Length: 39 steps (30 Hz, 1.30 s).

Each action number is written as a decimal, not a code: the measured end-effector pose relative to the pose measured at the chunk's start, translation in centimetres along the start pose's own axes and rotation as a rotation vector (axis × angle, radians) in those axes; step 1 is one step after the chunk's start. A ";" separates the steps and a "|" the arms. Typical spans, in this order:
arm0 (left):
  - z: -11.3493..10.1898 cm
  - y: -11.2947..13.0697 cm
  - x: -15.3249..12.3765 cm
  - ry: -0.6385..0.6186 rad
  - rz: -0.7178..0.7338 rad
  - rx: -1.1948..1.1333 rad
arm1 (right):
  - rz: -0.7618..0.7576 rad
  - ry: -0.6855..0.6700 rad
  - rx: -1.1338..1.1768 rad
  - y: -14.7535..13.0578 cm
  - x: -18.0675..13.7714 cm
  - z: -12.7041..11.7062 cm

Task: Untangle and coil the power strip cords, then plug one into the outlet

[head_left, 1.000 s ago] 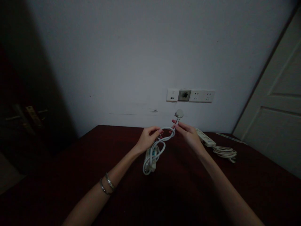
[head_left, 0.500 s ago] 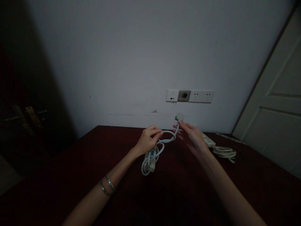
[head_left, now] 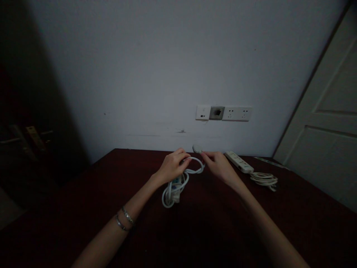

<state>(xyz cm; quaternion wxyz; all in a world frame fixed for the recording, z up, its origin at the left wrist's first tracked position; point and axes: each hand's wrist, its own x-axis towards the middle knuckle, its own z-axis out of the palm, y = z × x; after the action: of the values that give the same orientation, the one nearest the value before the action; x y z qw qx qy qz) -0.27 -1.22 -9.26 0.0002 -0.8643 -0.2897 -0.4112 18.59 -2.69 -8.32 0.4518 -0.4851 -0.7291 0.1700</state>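
White cord point(head_left: 196, 172), sheathed, looped and crossed over itself, slung between two bare hands; one pale plug point(head_left: 196, 149) at its end. Left hand point(head_left: 173, 165): thumb and fingertips pinching the cord at the top of the loop; two metal bracelets point(head_left: 127, 214) on that forearm. Right hand point(head_left: 216, 163): thumb and forefinger pinching at the neck of the plug, the remaining fingers partly hidden. Handling note, by judgement: steady the left pinch so the loop keeps its opening, guide the plug by its neck without tugging, and leave slack between the hands lest the crossing tighten. Position: plug just beyond the right fingertips, on their left; loop between the hands; lower coils hanging below the left hand, across a power strip point(head_left: 175, 197) they partly cover. Which strand passes on top, too dim to tell. Also listed: second power strip point(head_left: 240, 162) with bundled cable point(head_left: 263, 179), beyond the right wrist, on a dark red table point(head_left: 195, 230).
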 end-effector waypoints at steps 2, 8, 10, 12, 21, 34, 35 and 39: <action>-0.2 0.4 0.0 -0.032 0.022 0.052 | -0.008 -0.084 -0.038 0.0 -0.1 -0.3; -0.9 1.0 0.1 -0.094 0.052 0.148 | -0.035 -0.227 -0.037 -0.4 -0.2 -0.7; -0.9 0.9 0.2 -0.100 0.053 0.135 | -0.045 -0.224 -0.024 -0.3 -0.2 -0.6; -0.8 0.6 0.3 -0.094 0.053 0.107 | -0.052 -0.212 -0.011 -0.1 -0.2 -0.5; -1.8 0.4 0.8 0.006 0.004 -0.046 | -0.108 -0.047 0.182 -1.7 -0.7 -1.0; -1.8 1.5 1.0 0.028 0.034 -0.075 | 0.106 0.147 -0.386 -0.1 -0.1 -2.2; -1.8 1.5 1.0 0.027 0.035 -0.059 | 0.123 0.122 -0.378 -0.3 -0.2 -2.1; -1.7 1.4 0.9 -0.002 0.044 -0.001 | 0.281 -0.078 -0.150 -0.4 0.0 -1.6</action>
<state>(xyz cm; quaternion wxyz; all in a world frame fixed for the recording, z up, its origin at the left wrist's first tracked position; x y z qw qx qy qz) -0.34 -2.40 -7.15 0.0082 -0.8710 -0.2703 -0.4102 19.70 -3.22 -7.17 0.3571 -0.6079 -0.6818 0.1953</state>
